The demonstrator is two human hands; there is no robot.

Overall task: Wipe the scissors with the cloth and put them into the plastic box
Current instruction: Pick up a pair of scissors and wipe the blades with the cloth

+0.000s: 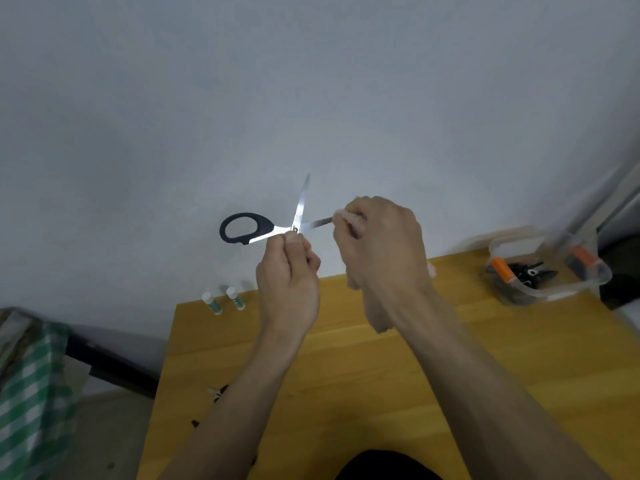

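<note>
I hold black-handled scissors (270, 228) up in front of the wall, blades spread wide. My left hand (289, 282) grips them at the pivot, one handle hidden in the fist. One blade points up. The other blade runs right into my right hand (377, 244), which pinches a pale cloth (349, 220) around it. Only small bits of cloth show above and below that fist. The clear plastic box (540, 271) stands at the table's back right with black and orange tools inside.
The wooden table (346, 375) lies below my arms. Two glue sticks (223, 301) stand at its back left edge. Small dark items (218, 393) lie near its left edge. A green checked fabric (31, 393) is on the left, off the table.
</note>
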